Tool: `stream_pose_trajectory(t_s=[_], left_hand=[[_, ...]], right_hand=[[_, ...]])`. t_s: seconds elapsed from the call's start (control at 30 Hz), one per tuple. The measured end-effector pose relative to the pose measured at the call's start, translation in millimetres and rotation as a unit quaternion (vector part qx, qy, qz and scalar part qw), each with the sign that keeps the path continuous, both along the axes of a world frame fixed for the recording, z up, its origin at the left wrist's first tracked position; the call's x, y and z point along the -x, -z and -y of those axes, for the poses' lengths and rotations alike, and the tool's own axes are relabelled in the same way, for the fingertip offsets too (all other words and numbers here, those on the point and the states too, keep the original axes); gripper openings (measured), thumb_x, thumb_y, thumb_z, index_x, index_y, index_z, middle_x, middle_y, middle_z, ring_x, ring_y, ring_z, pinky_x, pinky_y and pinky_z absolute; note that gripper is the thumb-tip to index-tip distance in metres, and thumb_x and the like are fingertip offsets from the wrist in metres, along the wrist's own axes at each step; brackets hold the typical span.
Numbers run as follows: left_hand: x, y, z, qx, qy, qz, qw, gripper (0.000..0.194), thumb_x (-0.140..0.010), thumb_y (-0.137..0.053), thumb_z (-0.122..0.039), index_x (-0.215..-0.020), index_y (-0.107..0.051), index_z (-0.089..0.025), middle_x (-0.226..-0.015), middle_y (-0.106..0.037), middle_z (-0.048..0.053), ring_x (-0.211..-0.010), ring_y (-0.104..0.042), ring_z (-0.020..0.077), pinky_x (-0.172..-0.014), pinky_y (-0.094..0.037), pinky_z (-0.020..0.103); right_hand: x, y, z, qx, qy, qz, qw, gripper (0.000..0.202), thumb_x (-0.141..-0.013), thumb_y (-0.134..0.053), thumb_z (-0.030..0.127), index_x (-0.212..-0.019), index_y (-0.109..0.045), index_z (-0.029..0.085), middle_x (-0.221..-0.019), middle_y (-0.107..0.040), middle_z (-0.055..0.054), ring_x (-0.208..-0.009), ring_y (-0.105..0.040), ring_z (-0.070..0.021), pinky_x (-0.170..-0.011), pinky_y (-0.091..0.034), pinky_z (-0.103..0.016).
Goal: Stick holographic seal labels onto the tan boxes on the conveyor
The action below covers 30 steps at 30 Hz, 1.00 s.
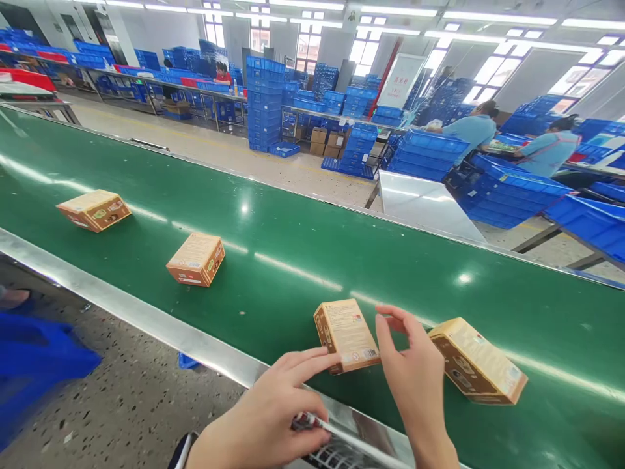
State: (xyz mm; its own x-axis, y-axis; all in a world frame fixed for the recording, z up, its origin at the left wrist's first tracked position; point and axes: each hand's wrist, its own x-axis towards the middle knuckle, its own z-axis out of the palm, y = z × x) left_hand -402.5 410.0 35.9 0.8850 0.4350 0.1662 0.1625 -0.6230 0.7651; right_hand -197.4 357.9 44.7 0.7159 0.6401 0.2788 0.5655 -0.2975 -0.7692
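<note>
Head: box [349, 332] between both hands' fingers [317, 366]

"How's the left hand [273, 404] placed?"

"From my seat I see its fingertips at the near left corner of a brown carton [349, 329]. A small red-and-white item [308, 421] sits between thumb and fingers, too hidden to identify."

"And the right hand [413, 368]?"

"Just beside that carton, thumb and forefinger curled together; I can't tell whether they pinch anything. A second carton [481, 361] lies close on the right, a third carton [198, 257] and a fourth carton [95, 210] well apart leftward, all on the green conveyor belt [273, 225]."
</note>
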Motion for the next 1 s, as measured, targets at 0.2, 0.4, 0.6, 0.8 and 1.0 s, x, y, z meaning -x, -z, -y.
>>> stream_pose_trajectory(t_s=[0.2, 0.4, 0.6, 0.8, 1.0], left_hand=[[1.1, -11.0, 2.9, 0.223, -0.13, -0.034, 0.966, 0.008, -0.083, -0.066, -0.019, -0.079, -0.073, -0.017, -0.072, -0.072, 0.001, -0.068, -0.063, 0.0146, -0.062, -0.046, 0.021], [2.4, -13.9, 0.2, 0.314, -0.14, -0.04, 0.938, 0.02, -0.082, -0.065, -0.033, -0.09, -0.076, -0.017, -0.079, -0.074, 0.002, -0.068, -0.06, 0.0155, -0.06, -0.043, 0.023], [6.6, -10.6, -0.8, 0.319, -0.164, -0.026, 0.933, 0.026, -0.082, -0.062, -0.036, -0.084, -0.079, -0.016, -0.079, -0.077, 0.006, -0.069, -0.062, 0.0186, -0.061, -0.044, 0.025], [6.2, -12.0, 0.1, 0.315, -0.162, -0.003, 0.935, 0.026, -0.083, -0.062, -0.036, -0.079, -0.078, -0.017, -0.075, -0.075, 0.005, -0.067, -0.06, 0.0172, -0.06, -0.042, 0.024], [5.3, -8.3, -1.3, 0.399, -0.177, -0.004, 0.9, 0.024, -0.074, -0.07, -0.036, -0.083, -0.075, -0.015, -0.064, -0.066, 0.0, -0.058, -0.052, 0.0132, -0.056, -0.038, 0.023]], right_hand=[[26.4, -9.5, 45.5, 0.015, -0.317, 0.072, 0.946, 0.019, -0.101, -0.05, 0.038, -0.103, -0.066, 0.026, -0.092, -0.074, -0.003, -0.083, -0.071, -0.0195, -0.073, -0.057, -0.028], [20.0, 3.7, 51.2, 0.056, -0.398, 0.127, 0.907, 0.018, -0.101, -0.049, 0.023, -0.109, -0.064, 0.027, -0.097, -0.075, -0.002, -0.086, -0.072, -0.0185, -0.075, -0.059, -0.028], [18.6, 2.3, 49.6, 0.022, -0.39, 0.151, 0.908, 0.018, -0.097, -0.057, 0.023, -0.113, -0.063, 0.027, -0.096, -0.074, -0.003, -0.085, -0.072, -0.0202, -0.074, -0.06, -0.03], [26.4, -5.0, 45.0, -0.006, -0.395, 0.18, 0.901, 0.015, -0.098, -0.051, 0.015, -0.096, -0.062, 0.024, -0.085, -0.071, -0.003, -0.076, -0.067, -0.0183, -0.07, -0.056, -0.03], [25.1, -2.3, 44.7, -0.018, -0.397, 0.165, 0.902, 0.013, -0.1, -0.05, 0.017, -0.095, -0.06, 0.024, -0.084, -0.069, -0.002, -0.074, -0.067, -0.0169, -0.068, -0.056, -0.027]])
